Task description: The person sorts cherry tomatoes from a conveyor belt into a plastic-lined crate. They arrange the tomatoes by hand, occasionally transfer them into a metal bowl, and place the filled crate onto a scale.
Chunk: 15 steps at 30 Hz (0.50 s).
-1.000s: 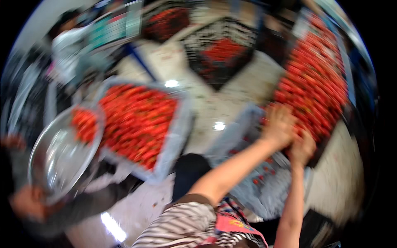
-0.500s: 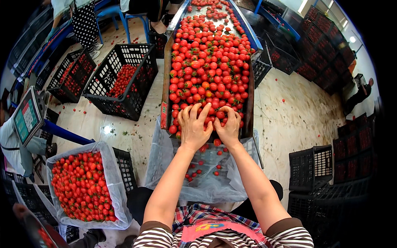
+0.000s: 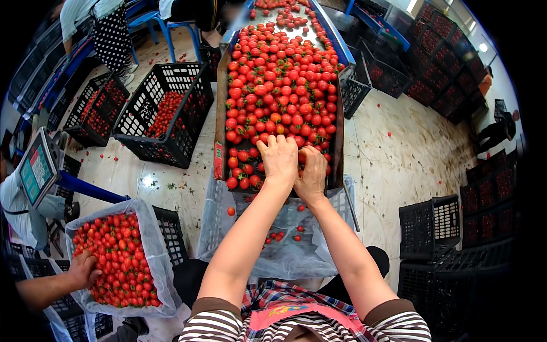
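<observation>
My left hand (image 3: pixel 278 159) lies over red cherry tomatoes (image 3: pixel 279 80) at the near end of a long metal sorting chute (image 3: pixel 221 91), its fingers curled down into them. My right hand (image 3: pixel 311 174) is just beside it, slightly lower, fingers bent inward; what either hand holds is hidden. Below the chute's lip, a crate lined with translucent plastic (image 3: pixel 336 239) holds a few loose tomatoes. At the left stands a full lined crate of tomatoes (image 3: pixel 114 256), with another person's hand (image 3: pixel 82 271) reaching into it.
Black crates with tomatoes (image 3: pixel 160 142) (image 3: pixel 91 122) stand left of the chute; stacked crates (image 3: pixel 433 57) and more crates (image 3: pixel 424 228) stand at right. A scale display (image 3: pixel 37 168) is at left. Co-workers (image 3: pixel 108 40) are behind, a person (image 3: pixel 493 131) at far right.
The view has steadied since the blurred first frame. My left hand has moved up and right, fingers more bent. Another person's hand has come into the left crate; the pan seen earlier is gone.
</observation>
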{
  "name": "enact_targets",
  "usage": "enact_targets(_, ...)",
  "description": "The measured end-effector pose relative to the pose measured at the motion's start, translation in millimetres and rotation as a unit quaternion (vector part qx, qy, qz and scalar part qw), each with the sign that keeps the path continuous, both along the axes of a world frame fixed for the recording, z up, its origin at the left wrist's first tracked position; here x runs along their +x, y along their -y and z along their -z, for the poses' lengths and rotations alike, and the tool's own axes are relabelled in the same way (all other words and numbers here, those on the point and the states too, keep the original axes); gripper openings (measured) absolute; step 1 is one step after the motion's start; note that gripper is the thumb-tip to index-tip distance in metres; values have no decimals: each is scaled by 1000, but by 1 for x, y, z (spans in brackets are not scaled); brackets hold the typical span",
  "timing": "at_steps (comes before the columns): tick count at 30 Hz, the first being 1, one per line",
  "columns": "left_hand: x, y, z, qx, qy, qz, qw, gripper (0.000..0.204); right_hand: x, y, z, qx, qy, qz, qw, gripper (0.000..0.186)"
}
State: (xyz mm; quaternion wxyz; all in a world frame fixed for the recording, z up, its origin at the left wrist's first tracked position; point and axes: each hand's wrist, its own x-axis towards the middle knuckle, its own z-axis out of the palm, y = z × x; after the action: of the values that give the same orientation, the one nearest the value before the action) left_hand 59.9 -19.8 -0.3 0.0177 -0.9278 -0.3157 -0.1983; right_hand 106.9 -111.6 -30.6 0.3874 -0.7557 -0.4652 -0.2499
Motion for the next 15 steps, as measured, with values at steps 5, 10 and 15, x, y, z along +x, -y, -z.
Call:
enact_targets(5, 3, 12, -22, 35, -56, -19, 998, 29, 10, 1, 8, -16, -5, -9, 1000, 19)
enact_targets(10, -11, -24, 18, -27, 86, 173, 981, 33, 7, 7, 13, -85, 43, 26, 995, 52)
enact_targets(15, -38, -30, 38, -133, 403, 214, 880, 35, 2, 5, 15, -123, 122, 19, 985, 56)
